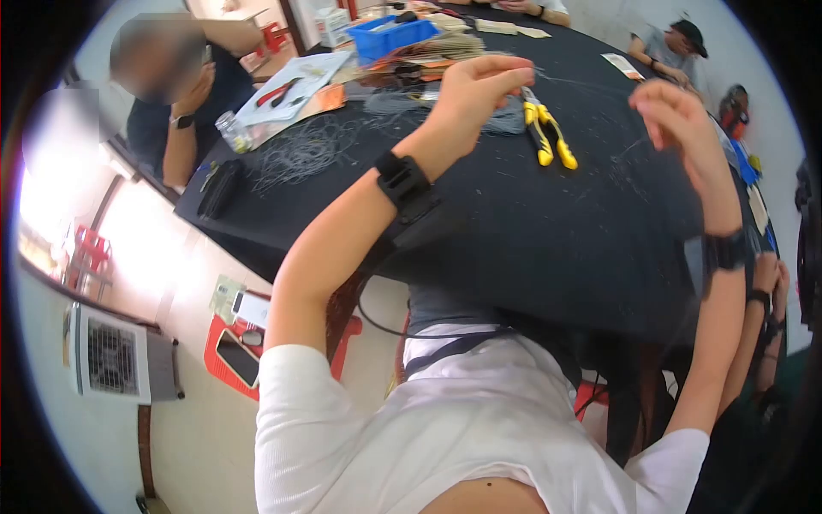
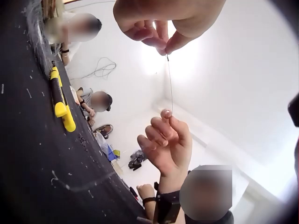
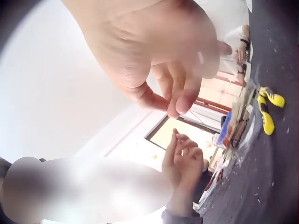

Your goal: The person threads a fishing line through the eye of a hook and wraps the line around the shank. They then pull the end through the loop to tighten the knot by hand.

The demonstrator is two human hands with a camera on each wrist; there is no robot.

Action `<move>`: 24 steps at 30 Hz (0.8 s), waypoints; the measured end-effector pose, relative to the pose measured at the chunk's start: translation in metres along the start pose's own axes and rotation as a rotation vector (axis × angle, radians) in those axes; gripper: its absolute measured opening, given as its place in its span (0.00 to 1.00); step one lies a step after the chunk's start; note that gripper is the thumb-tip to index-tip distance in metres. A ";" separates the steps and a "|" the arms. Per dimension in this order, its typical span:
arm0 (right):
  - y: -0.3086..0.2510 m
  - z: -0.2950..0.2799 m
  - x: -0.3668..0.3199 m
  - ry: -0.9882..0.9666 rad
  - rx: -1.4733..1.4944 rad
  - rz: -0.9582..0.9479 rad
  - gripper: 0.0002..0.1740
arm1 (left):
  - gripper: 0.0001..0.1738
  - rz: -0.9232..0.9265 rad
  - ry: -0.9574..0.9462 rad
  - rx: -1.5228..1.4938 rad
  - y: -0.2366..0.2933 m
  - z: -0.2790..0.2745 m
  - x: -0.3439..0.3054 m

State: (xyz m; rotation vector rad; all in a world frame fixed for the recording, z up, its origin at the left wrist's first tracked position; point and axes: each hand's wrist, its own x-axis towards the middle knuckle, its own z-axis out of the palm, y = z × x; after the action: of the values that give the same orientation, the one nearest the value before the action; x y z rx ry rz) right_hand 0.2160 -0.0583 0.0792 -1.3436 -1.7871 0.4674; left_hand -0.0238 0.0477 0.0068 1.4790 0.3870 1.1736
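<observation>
Both hands are raised above a black-covered table [image 1: 514, 231]. My left hand [image 1: 467, 103] pinches one end of a thin line [image 2: 171, 86] between thumb and fingertips, with a tiny dark piece just below the pinch in the left wrist view. Opposite it, my right hand [image 1: 685, 128] pinches the line's other end between thumb and index finger, its other fingers loosely curled. The line runs straight between the two hands. Beneath and between them on the table lie pliers [image 1: 538, 141] with yellow and black handles.
Tangled clear line [image 1: 304, 154] spreads over the table's left side, near a small jar [image 1: 233, 133], a black pouch [image 1: 221, 188] and red-handled pliers [image 1: 278, 92]. Stacked brown cards [image 1: 454, 51] and a blue bin [image 1: 390, 41] stand farther back. Several people sit around the table.
</observation>
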 end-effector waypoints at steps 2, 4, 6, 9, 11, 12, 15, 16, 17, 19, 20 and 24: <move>-0.004 -0.026 0.014 -0.049 -0.079 0.051 0.13 | 0.19 -0.107 -0.047 -0.064 -0.002 0.004 0.000; -0.015 -0.032 0.023 0.015 -0.134 0.089 0.14 | 0.20 -0.228 -0.102 -0.096 -0.002 0.011 -0.002; -0.015 -0.054 0.041 0.023 -0.165 0.206 0.08 | 0.20 -0.258 -0.149 -0.068 -0.004 0.014 -0.004; 0.007 -0.083 0.062 0.086 -0.351 0.320 0.08 | 0.20 -0.286 -0.194 -0.013 -0.007 0.014 -0.005; 0.046 -0.103 0.085 0.154 -0.502 0.407 0.11 | 0.20 -0.330 -0.207 0.013 -0.008 0.012 -0.005; 0.082 -0.117 0.102 0.200 -0.569 0.464 0.13 | 0.20 -0.340 -0.201 0.016 -0.009 0.012 -0.005; 0.174 -0.158 0.148 0.303 -0.461 0.588 0.17 | 0.19 -0.389 -0.202 0.007 -0.012 0.009 -0.003; 0.198 -0.156 0.153 0.267 -0.728 0.388 0.19 | 0.18 -0.386 -0.195 0.031 -0.014 0.009 -0.002; 0.221 -0.154 0.158 0.278 -1.017 0.189 0.23 | 0.18 -0.357 -0.202 0.059 -0.013 0.008 -0.001; 0.229 -0.129 0.161 0.233 -1.183 -0.056 0.25 | 0.18 -0.314 -0.209 0.108 -0.013 0.005 -0.002; 0.211 -0.108 0.152 0.194 -1.102 -0.161 0.23 | 0.17 -0.260 -0.225 0.180 -0.010 0.004 -0.002; 0.065 0.013 0.052 0.252 -1.080 -0.808 0.11 | 0.16 0.129 -0.183 0.382 -0.003 0.008 -0.005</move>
State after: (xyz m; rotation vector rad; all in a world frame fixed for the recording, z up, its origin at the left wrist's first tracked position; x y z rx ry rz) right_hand 0.2406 0.0152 0.0463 -1.0512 -2.2124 -1.1923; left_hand -0.0179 0.0403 0.0033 1.9523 0.4096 1.0925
